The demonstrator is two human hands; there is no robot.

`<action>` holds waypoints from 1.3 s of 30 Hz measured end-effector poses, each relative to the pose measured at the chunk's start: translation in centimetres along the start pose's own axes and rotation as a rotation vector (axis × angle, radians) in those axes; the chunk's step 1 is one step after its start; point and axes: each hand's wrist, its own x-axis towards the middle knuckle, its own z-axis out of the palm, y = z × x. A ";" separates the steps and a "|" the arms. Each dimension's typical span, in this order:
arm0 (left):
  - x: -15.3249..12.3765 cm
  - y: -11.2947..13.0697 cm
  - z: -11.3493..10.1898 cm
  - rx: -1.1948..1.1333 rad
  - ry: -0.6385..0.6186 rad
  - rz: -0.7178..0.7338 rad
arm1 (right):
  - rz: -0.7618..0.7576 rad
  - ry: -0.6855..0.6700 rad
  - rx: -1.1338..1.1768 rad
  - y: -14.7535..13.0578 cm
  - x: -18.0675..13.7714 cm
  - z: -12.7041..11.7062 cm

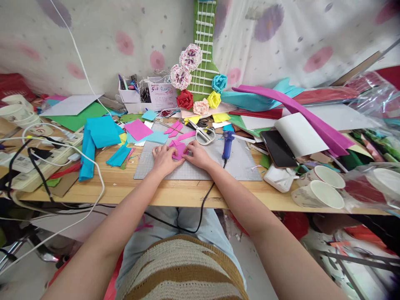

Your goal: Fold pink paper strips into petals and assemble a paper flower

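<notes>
A small folded piece of magenta crepe paper (178,146) lies on the grey cutting mat (146,166) between my two hands. My left hand (164,159) pinches its left edge with thumb and forefinger, the other fingers resting on the mat. On its right edge, the fingertips of my right hand (198,155) are closed. Just beyond lie folded magenta petal-shaped pieces (173,129) and a magenta strip (186,136). Scissors (204,134) lie behind my right hand, and a blue glue gun (228,146) rests to its right.
Blue paper (103,131) and a white power strip (46,160) are at left. A green guitar-shaped piece with paper flowers (203,79) stands at the back. To the right are a phone (279,149) and paper cups (318,194). The glue gun's black cord (204,204) hangs over the table edge.
</notes>
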 end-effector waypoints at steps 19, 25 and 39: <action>0.0 -0.2 0.3 0.010 0.018 0.017 | -0.075 0.082 0.197 0.6 0.0 0.1; 0.1 -0.3 0.3 0.028 0.011 0.027 | -0.074 -0.035 0.493 0.8 0.5 0.8; 0.3 -0.6 -0.3 -0.074 -0.055 -0.088 | 0.089 -0.075 0.480 1.0 0.9 1.3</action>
